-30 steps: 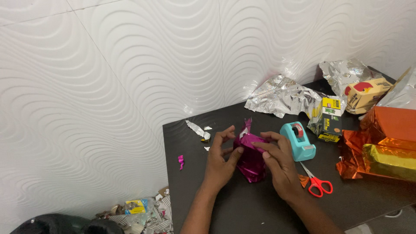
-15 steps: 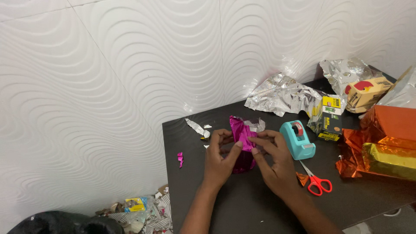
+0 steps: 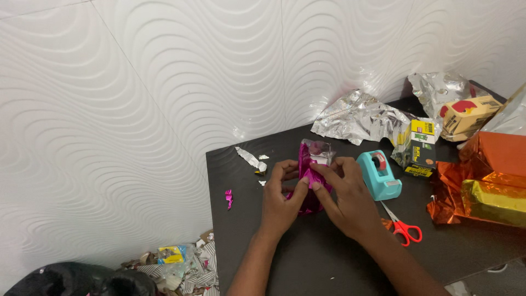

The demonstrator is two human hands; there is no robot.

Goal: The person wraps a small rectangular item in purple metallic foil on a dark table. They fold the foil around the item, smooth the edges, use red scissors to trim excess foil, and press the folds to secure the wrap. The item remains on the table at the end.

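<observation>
A small parcel in shiny magenta foil (image 3: pixel 310 164) stands near the middle of the dark table (image 3: pixel 329 263). My left hand (image 3: pixel 280 200) grips its left side, thumb against the foil. My right hand (image 3: pixel 346 194) grips the right side, thumb and forefinger pinching a fold at the parcel's middle. The foil's loose top end, with a silver underside, sticks up above my fingers. The lower part of the parcel is hidden behind both hands.
A teal tape dispenser (image 3: pixel 377 174) stands just right of my right hand, with red-handled scissors (image 3: pixel 404 228) in front of it. Crumpled silver foil (image 3: pixel 361 118), small boxes (image 3: pixel 421 148), orange foil (image 3: pixel 493 159) and a gold-wrapped block (image 3: pixel 493 201) crowd the right. Foil scraps (image 3: pixel 229 198) lie left.
The magenta parcel went from lying tilted to standing upright between my hands. Both hands closed in on it, and my right fingers now pinch a fold at its middle.
</observation>
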